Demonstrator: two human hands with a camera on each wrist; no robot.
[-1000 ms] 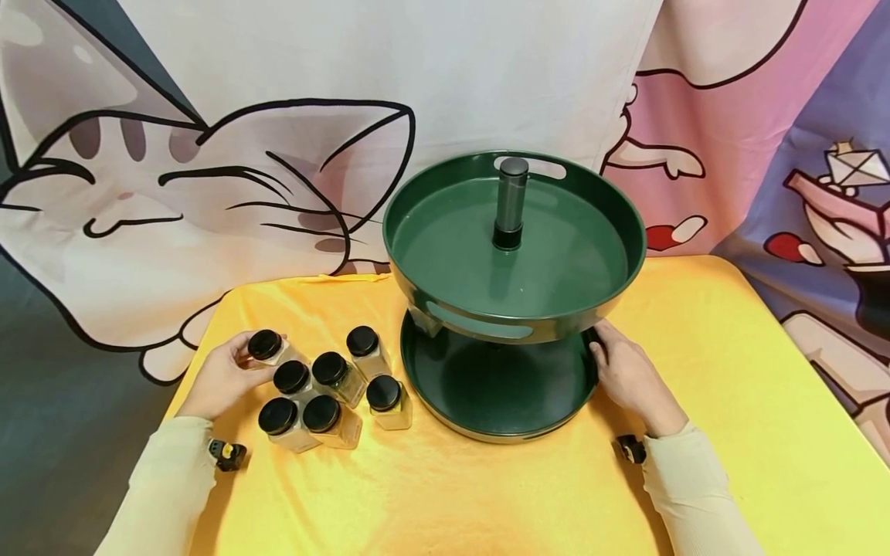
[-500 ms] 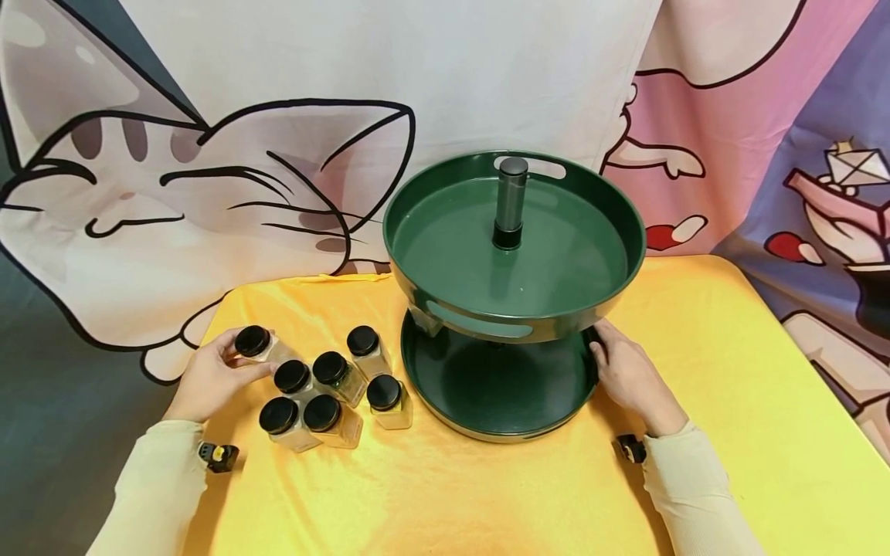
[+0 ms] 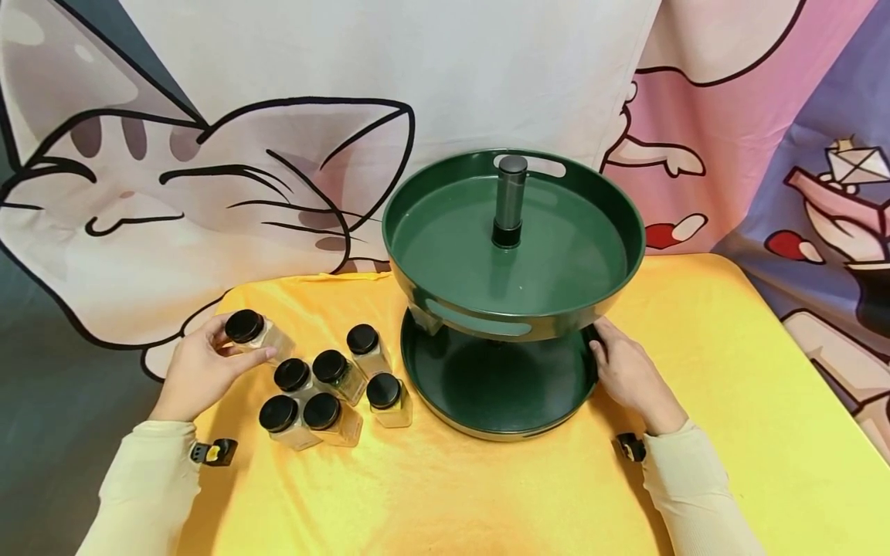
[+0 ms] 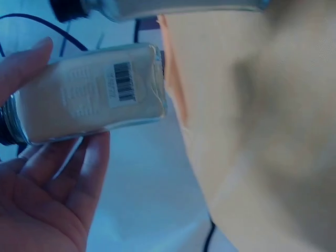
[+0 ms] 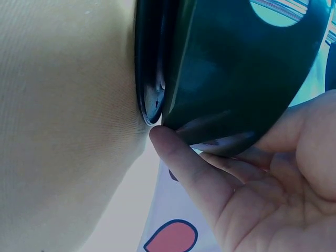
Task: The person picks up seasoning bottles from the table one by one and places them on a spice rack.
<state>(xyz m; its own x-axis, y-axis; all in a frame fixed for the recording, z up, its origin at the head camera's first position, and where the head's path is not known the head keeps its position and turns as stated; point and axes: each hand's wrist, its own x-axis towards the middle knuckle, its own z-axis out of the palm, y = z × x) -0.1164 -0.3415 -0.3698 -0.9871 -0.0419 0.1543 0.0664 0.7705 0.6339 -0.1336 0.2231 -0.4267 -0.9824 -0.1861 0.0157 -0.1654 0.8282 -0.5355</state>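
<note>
My left hand (image 3: 198,367) pinches a square glass spice jar (image 3: 267,337) with a black lid, held tilted above the yellow cloth. In the left wrist view, that jar (image 4: 86,94) shows pale contents and a barcode label, with thumb on one side and fingers on the other. Several similar black-lidded jars (image 3: 334,421) stand beside it. At centre is a green two-tier turntable tray, its upper tier (image 3: 452,247) above a lower tier (image 3: 501,394). My right hand (image 3: 629,374) grips the lower tier's right rim; the right wrist view shows fingers along its green wall (image 5: 226,84).
A yellow cloth (image 3: 445,494) covers the table. A post (image 3: 511,201) rises through the upper tier. Under that tier, a pale jar-like object (image 3: 426,319) sits at the lower tier's left, mostly hidden. A printed cartoon curtain (image 3: 292,185) hangs behind.
My left hand has drawn its jar leftward and up, away from the other jars. The right hand and the turntable tray look still.
</note>
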